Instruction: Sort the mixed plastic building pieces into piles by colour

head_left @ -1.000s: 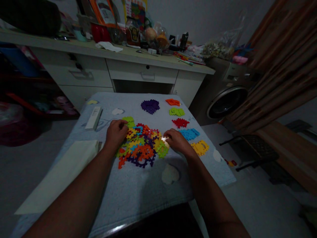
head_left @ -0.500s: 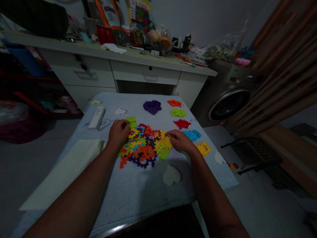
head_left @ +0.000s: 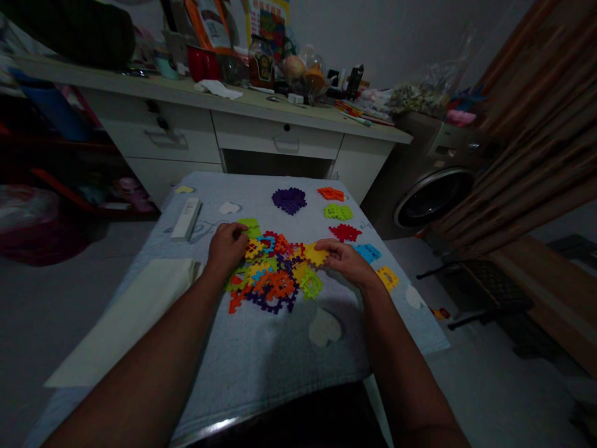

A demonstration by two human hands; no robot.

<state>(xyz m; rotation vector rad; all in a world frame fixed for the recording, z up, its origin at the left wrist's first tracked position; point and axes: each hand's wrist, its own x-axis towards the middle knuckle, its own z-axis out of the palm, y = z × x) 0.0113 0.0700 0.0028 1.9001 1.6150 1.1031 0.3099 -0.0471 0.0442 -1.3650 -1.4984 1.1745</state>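
Observation:
A mixed pile of notched plastic interlocking pieces in several colours lies in the middle of the cloth-covered table. My right hand pinches a yellow interlocking piece at the pile's right edge. At the left edge, my left hand has its fingers curled in beside a green piece and a yellow piece with a cut-out. What those left fingers hold, if anything, is hidden. Right of the pile, a column of sorted pieces runs from orange through green, red and blue to yellow.
A purple heart-shaped stack of pieces lies at the table's far side. To the left are a white box and a folded pale sheet. Behind stands a cluttered counter with drawers, and a washing machine is at right.
My right hand has lifted the yellow piece slightly, and it now shows as a separate piece in the fingers. The left hand has stayed by the pile's left edge. The view has shifted slightly.

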